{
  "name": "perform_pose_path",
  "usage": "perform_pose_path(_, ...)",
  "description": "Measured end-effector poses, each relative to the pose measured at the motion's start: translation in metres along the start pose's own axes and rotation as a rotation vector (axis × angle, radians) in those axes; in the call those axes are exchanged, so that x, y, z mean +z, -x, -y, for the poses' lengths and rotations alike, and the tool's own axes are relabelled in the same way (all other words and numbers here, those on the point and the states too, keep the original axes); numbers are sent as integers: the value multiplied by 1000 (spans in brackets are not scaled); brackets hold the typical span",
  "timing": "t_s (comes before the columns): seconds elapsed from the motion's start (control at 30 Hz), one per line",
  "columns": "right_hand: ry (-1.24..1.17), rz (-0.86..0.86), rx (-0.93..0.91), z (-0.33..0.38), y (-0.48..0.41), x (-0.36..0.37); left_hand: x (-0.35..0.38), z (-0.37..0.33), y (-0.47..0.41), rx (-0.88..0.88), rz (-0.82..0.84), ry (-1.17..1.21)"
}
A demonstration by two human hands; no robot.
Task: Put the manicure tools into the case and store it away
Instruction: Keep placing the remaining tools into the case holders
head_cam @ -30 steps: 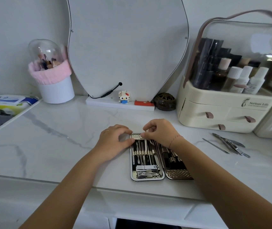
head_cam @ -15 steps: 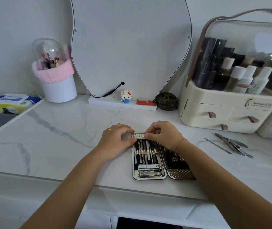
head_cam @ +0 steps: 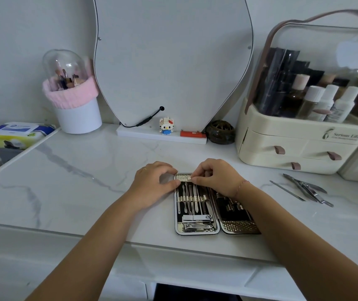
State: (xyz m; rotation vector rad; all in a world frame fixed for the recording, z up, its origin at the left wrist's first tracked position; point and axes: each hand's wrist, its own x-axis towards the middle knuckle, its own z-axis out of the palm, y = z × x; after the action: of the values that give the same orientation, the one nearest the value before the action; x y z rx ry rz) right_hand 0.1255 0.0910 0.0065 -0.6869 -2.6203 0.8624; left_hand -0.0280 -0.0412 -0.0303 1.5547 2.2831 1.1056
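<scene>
Honestly, barely anything moved. The camera drifted a touch, so the whole desk (head_cam: 75, 192) sits slightly further right in view. The right hand (head_cam: 216, 178) maybe crept a hair rightward along the far end of the case (head_cam: 196, 213).

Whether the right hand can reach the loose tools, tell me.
Probably yes: the loose tools lie on bare table right of the right hand, nothing between. That hand pinches at the case.

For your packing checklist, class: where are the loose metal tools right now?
In the head view, the loose tools lie on the right of the counter, in front of the cream drawer organiser, right of the open case.
</scene>
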Motion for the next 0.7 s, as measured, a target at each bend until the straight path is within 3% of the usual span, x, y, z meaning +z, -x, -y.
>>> perform_pose_path(0.17,-32,-49,-16,0,5,-4,-2,2,0,2,9,12)
perform_pose_path(0.27,-65,-232,36,-15,20,-27,-3,3,0,12,21,14)
perform_pose_path(0.4,73,-430,223,-57,57,-75,-2,3,0,26,26,28)
perform_pose_path(0.53,261,-319,447,-88,87,-102,-1,1,0,29,21,41)
perform_pose_path(0.7,317,-209,500,-94,91,-104,-1,0,1,11,34,54)
